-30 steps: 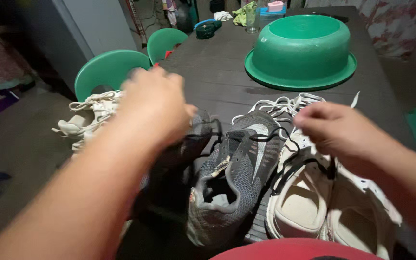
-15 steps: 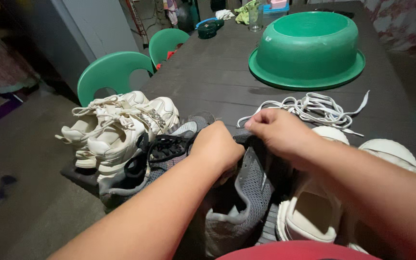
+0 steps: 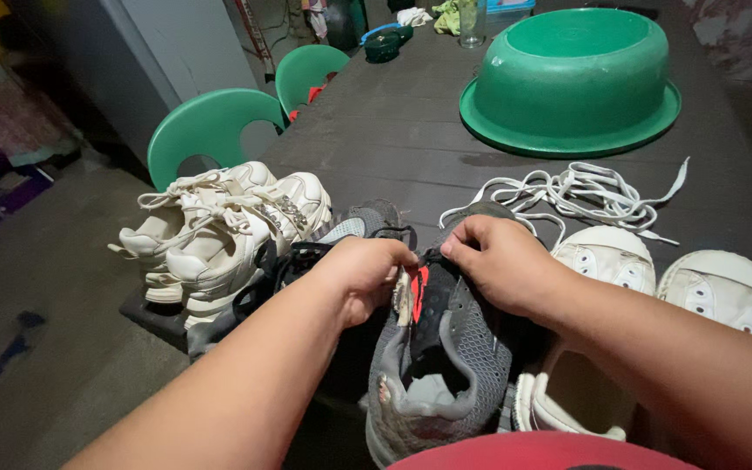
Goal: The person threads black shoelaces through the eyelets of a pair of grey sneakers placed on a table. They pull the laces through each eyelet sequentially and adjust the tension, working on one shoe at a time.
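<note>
While the worn grey mesh sneaker (image 3: 441,357) is sitting at the dark table's (image 3: 393,130) near edge, at 6 o'clock from the upturned green plastic basin (image 3: 572,78), the left hand (image 3: 363,274) and right hand (image 3: 502,261) are both pinching its floppy tongue; looks light and soft, so I'd be gripping the firmer collar.

Dark table (image 3: 393,122), green chairs (image 3: 211,126), grey floor (image 3: 36,296), dim light.
</note>
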